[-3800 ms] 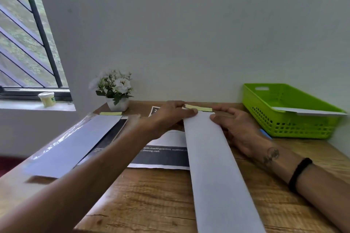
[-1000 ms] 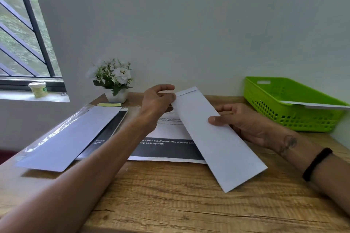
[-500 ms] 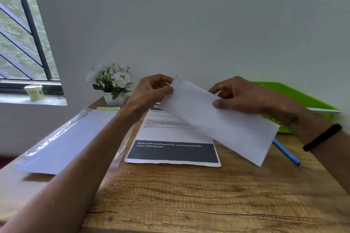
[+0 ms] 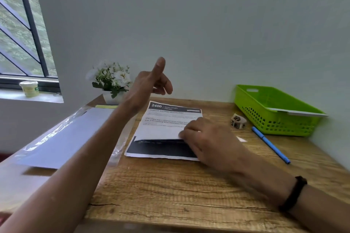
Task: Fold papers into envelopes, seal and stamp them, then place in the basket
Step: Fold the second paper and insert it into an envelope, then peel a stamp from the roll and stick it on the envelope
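A printed paper (image 4: 166, 126) with a dark header and a dark bottom band lies in the middle of the wooden table. My right hand (image 4: 208, 142) rests on its right side, fingers pinching the lower edge of the top sheet, which is lifted slightly off the dark band. My left hand (image 4: 151, 83) is raised above the table's far edge, fingers apart, one pointing up, holding nothing. The green basket (image 4: 251, 98) stands at the back right with a white envelope (image 4: 305, 114) lying across its near rim. The envelope I was holding is not in my hands.
A pile of white envelopes in a clear plastic sleeve (image 4: 62, 138) lies at the left, with a yellow sticky pad (image 4: 106, 106) behind it. A flower pot (image 4: 110, 83) stands at the back. A blue pen (image 4: 270, 144) and a small round object (image 4: 238, 120) lie beside the basket.
Both hands have let go of the white envelope, which has left the middle of the table. My right hand dropped onto the printed paper and my left hand rose into the air.
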### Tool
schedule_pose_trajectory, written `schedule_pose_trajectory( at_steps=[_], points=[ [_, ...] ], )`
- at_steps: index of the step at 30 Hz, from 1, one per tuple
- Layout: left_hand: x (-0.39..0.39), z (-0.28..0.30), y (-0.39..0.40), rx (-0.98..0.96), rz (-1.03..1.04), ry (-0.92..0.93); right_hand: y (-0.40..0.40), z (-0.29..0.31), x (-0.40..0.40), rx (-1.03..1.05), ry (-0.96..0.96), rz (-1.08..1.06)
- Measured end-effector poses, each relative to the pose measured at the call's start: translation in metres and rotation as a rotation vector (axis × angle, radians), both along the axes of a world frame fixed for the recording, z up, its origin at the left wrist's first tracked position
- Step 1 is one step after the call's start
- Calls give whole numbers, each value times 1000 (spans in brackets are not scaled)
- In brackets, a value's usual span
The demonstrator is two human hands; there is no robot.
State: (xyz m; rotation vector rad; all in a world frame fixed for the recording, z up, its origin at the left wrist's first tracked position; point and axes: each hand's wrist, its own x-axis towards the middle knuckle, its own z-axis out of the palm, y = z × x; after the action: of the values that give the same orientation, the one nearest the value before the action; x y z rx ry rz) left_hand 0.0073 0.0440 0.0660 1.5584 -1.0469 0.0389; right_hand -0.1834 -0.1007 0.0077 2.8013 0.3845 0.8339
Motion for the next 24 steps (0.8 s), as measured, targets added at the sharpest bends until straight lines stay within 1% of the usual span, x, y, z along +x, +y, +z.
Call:
schedule_pose_trajectory(
  at_steps=[3,5,7,10,13,15,17,18,20,24],
  points=[
    [-4,-12,-7,134,13,-174,1,-6,-1,124,102,40],
    [-7,-22,-14,251,36,-332,1,-7,-2,214,163,33],
    [-11,-31,-19,377,49,-471,-3,-6,-3,286,157,17],
    [-11,-42,-27,475,54,-573,-29,3,2,417,49,-90],
    [-11,-50,-31,485,79,-622,-80,13,8,456,-81,-294],
    [-11,-54,-33,470,69,-653,-108,18,8,438,-30,-485],
    [-10,-55,-35,460,75,-683,-122,19,7,436,92,-646],
    [-10,-56,-37,459,84,-697,-126,17,7,449,136,-684],
    [-10,-56,-38,446,108,-719,-129,10,8,493,164,-685],
    [-20,-57,-39,362,190,-708,-131,4,10,560,90,-626]
  ],
)
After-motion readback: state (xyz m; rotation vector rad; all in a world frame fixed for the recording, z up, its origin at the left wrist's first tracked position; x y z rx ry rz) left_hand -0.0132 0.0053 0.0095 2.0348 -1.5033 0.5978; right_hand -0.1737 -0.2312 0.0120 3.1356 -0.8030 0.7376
